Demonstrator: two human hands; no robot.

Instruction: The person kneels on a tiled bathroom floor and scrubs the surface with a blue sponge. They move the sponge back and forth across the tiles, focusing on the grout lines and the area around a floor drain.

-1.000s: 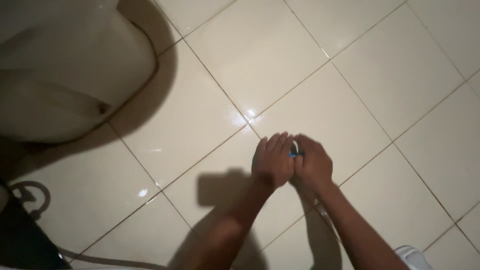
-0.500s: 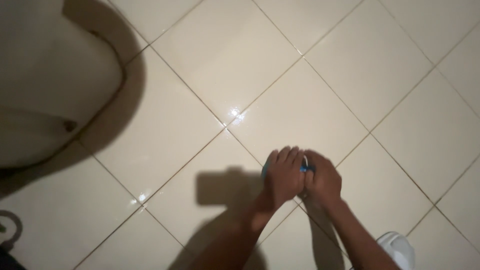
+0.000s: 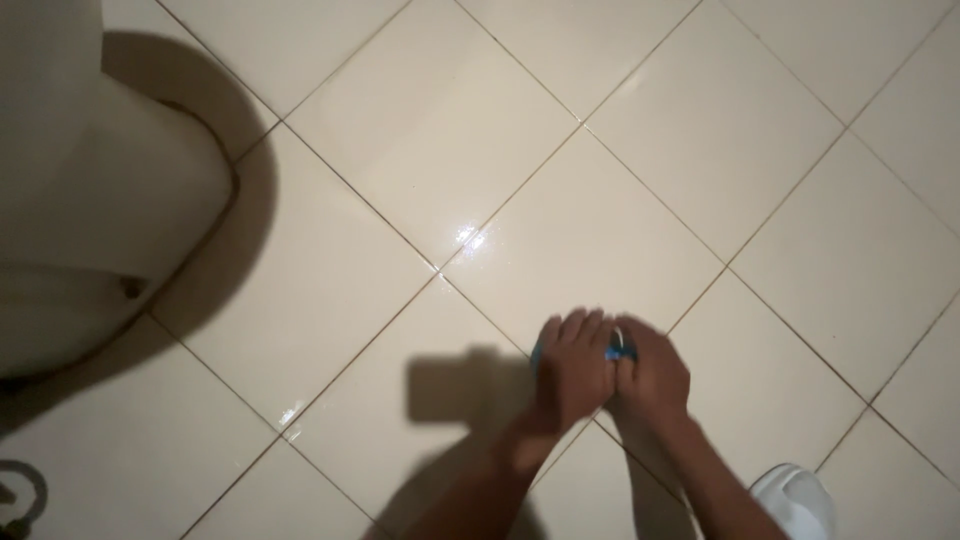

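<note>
Both hands sit pressed together low on the tiled floor (image 3: 420, 150). My left hand (image 3: 572, 365) lies palm-down with fingers closed over a small blue scrubbing pad (image 3: 618, 350); the right hand (image 3: 655, 378) is curled shut on the same pad from the other side. Only a sliver of blue shows between the knuckles, so I cannot tell the pad's full shape or how much of it touches the tile.

Pad position: on the floor well to the right of the toilet base (image 3: 90, 220), just beside a grout line crossing (image 3: 600, 415).

Judgement on doing the scrub well: keep the pad flat under both palms, press evenly, and work along the grout rather than across it, since the seams likely hold the dirt. The wet gloss (image 3: 468, 238) between pad and toilet base suggests a slick surface; weight should stay centred so the hands do not skid.

Edges and room: open tile runs away from the toilet base on all far sides. The toilet base's curved foot, well apart from the hands, is the one hard edge. A white shoe tip (image 3: 797, 500) lies near the right forearm, farther from the toilet base than the pad.
</note>
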